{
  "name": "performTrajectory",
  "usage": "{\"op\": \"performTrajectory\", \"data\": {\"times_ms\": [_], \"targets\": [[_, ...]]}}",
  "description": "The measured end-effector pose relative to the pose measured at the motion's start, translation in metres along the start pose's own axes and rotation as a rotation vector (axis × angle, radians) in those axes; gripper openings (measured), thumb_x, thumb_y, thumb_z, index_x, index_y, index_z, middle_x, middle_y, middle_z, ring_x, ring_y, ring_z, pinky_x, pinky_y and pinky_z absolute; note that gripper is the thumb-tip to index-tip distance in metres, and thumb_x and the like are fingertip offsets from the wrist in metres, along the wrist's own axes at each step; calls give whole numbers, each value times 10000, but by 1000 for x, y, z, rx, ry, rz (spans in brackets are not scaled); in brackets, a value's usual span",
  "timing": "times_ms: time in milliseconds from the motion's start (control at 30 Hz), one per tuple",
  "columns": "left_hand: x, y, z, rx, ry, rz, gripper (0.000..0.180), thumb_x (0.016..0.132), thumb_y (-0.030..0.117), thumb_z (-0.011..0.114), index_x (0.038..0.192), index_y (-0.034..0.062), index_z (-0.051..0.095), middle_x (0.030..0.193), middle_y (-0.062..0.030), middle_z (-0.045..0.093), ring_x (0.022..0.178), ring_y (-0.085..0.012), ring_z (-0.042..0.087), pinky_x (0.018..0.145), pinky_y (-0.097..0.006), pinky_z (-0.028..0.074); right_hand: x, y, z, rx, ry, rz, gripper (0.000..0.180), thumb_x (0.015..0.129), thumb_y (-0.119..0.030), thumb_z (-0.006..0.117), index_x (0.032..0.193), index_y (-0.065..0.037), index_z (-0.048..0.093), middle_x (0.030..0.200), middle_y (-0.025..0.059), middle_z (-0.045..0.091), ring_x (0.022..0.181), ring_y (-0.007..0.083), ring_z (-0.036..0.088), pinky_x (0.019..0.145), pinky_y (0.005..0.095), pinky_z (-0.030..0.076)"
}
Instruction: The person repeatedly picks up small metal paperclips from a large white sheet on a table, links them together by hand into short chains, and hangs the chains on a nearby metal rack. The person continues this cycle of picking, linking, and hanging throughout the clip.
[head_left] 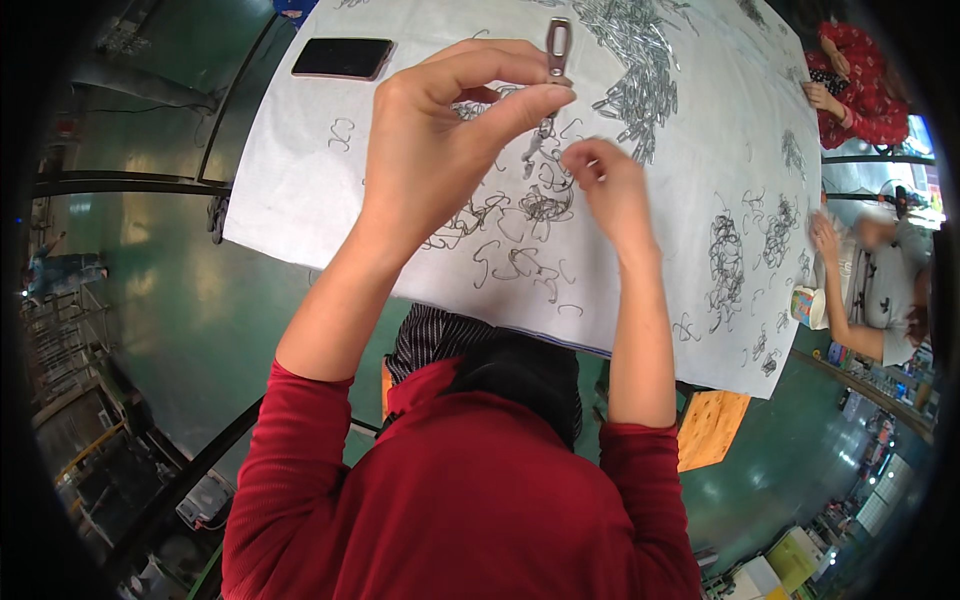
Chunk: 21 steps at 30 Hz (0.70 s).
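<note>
One metal clasp [559, 48] stands upright in our head view, pinched at its lower end by our left hand [430, 135] above wire hooks [546, 206]; our right hand [616, 197] curls nearby, and we cannot tell whether it holds anything.

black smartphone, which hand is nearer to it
Left. The left hand is just to the right of the black smartphone; the right hand is farther right, beyond the left one.
</note>
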<state>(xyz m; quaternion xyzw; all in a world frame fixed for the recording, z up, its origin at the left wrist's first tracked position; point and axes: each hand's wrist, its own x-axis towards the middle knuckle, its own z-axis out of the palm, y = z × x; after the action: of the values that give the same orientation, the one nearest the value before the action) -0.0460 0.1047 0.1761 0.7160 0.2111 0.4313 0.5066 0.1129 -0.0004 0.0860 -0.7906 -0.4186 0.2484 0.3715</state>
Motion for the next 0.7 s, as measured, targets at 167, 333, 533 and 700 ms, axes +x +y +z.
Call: {"op": "performTrajectory", "data": {"times_ms": [167, 333, 533, 700], "targets": [[1, 4, -11, 25, 46, -31, 116, 772, 77, 742, 849, -3, 708, 919, -72, 688, 791, -122, 636, 675, -243, 514, 21, 51, 44, -508, -138, -8, 65, 835, -129, 621, 809, -107, 676, 923, 72, 633, 836, 261, 636, 749, 363, 507], [2, 2, -19, 155, 44, -2, 122, 764, 81, 748, 846, 0, 709, 914, -78, 691, 784, -137, 641, 697, -251, 503, 29, 66, 59, -721, -88, -238, 70, 840, -120, 607, 883, -105, 660, 939, 96, 622, 854, 283, 631, 752, 381, 502], [-11, 6, -11, 62, -4, -46, 107, 760, 76, 749, 832, 8, 710, 846, -70, 694, 756, -132, 634, 693, -252, 486, -4, 11, 3, 180, -40, -61, 55, 842, -29, 622, 886, -22, 590, 825, 53, 622, 715, 147, 592, 644, 286, 474], [-17, 11, 8, 116, -64, 16, 97, 749, 61, 749, 814, 4, 702, 762, -74, 679, 686, -146, 622, 636, -269, 485, -48, -98, -52, 899, 148, -144, 257, 818, 23, 671, 1020, -7, 514, 835, 86, 640, 694, 106, 588, 581, 204, 462]]}}
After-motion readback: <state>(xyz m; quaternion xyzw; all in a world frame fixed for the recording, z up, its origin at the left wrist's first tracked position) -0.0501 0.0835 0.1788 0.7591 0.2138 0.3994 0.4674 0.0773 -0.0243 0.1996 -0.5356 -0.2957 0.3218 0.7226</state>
